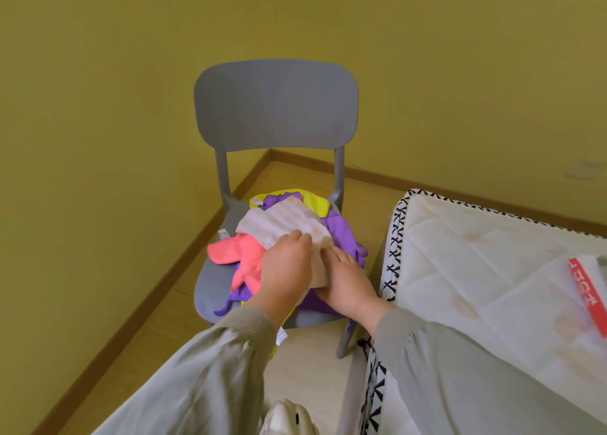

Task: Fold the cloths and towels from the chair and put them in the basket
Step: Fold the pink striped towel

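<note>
A grey plastic chair (272, 106) stands in the room's corner with a heap of cloths on its seat. On top lies a pale pink-striped towel (282, 221). Under it are a coral pink cloth (236, 254), a purple cloth (341, 234) and a yellow cloth (317, 203). My left hand (285, 270) grips the near part of the striped towel, fingers curled over it. Next to it, my right hand (348, 283) lies on the heap with its fingers at the towel's right edge; whether it pinches the towel is unclear. No basket is in view.
A white quilted mattress (476, 254) with a black-and-white patterned border stands close to the chair's right side. A white item with a red band (588, 290) lies on it. Yellow walls meet behind the chair. A white shoe (289, 418) shows at the bottom.
</note>
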